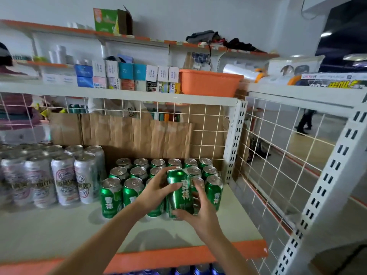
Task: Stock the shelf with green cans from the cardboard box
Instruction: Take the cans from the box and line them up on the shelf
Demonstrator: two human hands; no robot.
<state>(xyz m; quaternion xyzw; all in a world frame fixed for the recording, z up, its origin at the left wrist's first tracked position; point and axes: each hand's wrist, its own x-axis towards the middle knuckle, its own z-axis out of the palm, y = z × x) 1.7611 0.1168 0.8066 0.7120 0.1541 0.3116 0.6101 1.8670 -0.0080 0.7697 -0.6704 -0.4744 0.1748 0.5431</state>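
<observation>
Front-row can (pixel 154 212) mostly behind left hand (pixel 153 192), blue cans (pixel 200 269) cut by bottom edge

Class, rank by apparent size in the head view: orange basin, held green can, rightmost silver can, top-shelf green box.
1. orange basin
2. held green can and rightmost silver can, alike
3. green box, farthest

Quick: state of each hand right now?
Left hand: grips the green metal can.
Right hand: grips the same can, lower down.
</observation>
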